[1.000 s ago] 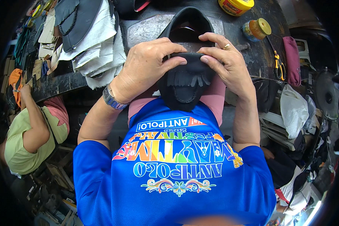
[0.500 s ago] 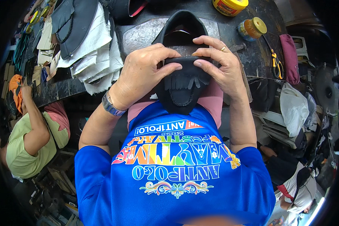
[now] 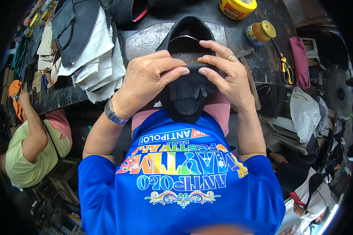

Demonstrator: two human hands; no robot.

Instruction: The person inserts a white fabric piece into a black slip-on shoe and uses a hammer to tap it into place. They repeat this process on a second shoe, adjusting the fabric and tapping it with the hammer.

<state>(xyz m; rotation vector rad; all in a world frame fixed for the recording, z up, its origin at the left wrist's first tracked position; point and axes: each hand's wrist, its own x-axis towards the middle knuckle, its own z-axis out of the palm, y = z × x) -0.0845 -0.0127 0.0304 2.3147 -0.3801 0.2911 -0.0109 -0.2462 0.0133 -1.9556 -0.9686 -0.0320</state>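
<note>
A black shoe upper (image 3: 186,100) with a fringed flap and a stitched toe lies between my hands, its toe toward my body and its looped back part on the table side. My left hand (image 3: 153,72) pinches the edge of its opening between thumb and forefinger. On the other side of that edge my right hand (image 3: 227,70) grips with thumb and fingers, a ring on one finger. The thumbs are a short way apart along the edge. The underside of the upper is hidden.
Beyond the shoe upper is a worn dark table (image 3: 270,58). On it lie stacked black uppers with white lining (image 3: 100,62), a yellow tub (image 3: 237,8), a glass jar (image 3: 261,32), orange-handled scissors (image 3: 287,72) and a hammer (image 3: 250,74). Another person (image 3: 31,145) works at the left.
Both hands still pinch the edge of the shoe upper. The upper and the hands sit slightly lower in view, and the hammer shows more beside my right hand.
</note>
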